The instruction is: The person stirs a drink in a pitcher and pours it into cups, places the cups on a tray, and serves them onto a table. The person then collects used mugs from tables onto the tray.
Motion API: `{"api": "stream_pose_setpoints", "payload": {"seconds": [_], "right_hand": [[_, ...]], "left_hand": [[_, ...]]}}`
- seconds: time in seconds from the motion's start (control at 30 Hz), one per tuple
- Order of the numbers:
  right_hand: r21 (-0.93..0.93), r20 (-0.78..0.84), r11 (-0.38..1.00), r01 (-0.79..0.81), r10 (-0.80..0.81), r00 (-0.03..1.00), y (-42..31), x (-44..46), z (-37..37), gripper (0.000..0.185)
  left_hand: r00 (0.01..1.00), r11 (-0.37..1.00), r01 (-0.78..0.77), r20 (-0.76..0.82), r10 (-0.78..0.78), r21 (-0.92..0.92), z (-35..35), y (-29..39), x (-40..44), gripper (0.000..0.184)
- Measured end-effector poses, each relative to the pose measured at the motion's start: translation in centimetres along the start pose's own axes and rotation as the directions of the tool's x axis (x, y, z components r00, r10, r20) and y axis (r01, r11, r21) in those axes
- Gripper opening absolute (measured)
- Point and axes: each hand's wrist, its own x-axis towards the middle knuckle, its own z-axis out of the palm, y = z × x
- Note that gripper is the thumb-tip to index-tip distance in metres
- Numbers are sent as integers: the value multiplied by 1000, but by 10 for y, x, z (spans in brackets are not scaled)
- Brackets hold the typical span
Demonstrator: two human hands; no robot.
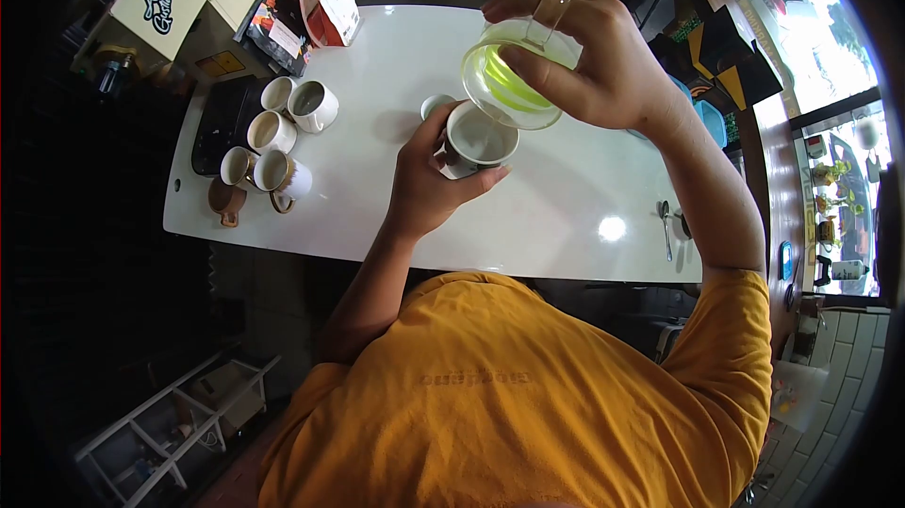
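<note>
My left hand (pixel 429 178) is wrapped around a white cup (pixel 483 139), whose open mouth faces up towards me. Above its far right rim, my right hand (pixel 603 60) grips a clear glass cup (pixel 514 107) with a looped glass handle. Yellow-green liquid (pixel 509 79) lies inside the glass, which is tilted towards the white cup. Whether any liquid is flowing between the two cannot be made out. Just beyond my left fingers stands a small white cup (pixel 436 106), partly hidden by them.
Several mugs (pixel 314 107) cluster on the left of the white table (pixel 377 216), near a black tray (pixel 215 122). Bags (pixel 330 4) and a dark package (pixel 275 32) stand at the back left. A spoon (pixel 666 230) lies near the right edge.
</note>
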Motion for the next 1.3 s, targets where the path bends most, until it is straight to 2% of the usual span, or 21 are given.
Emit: {"api": "stream_pose_setpoints", "payload": {"seconds": [0.37,0.57,1.2,1.3], "right_hand": [[6,21,1000,-9,9,1000,-3,-2,-2,27],[8,17,1000,-11,11,1000,-5,-4,-4,26],[-3,20,1000,13,-13,1000,-8,-3,-8,27],[12,16,1000,3,-4,1000,-9,-2,-8,28]], "left_hand": [[1000,998,-6,-5,7,65,3,-4,-5,67],[999,998,0,39,-3,63,6,0,-5,70],[999,998,8,37,-10,54,11,0,-10,69],[1000,1000,-1,22,1,0,12,-3,-11,69]]}}
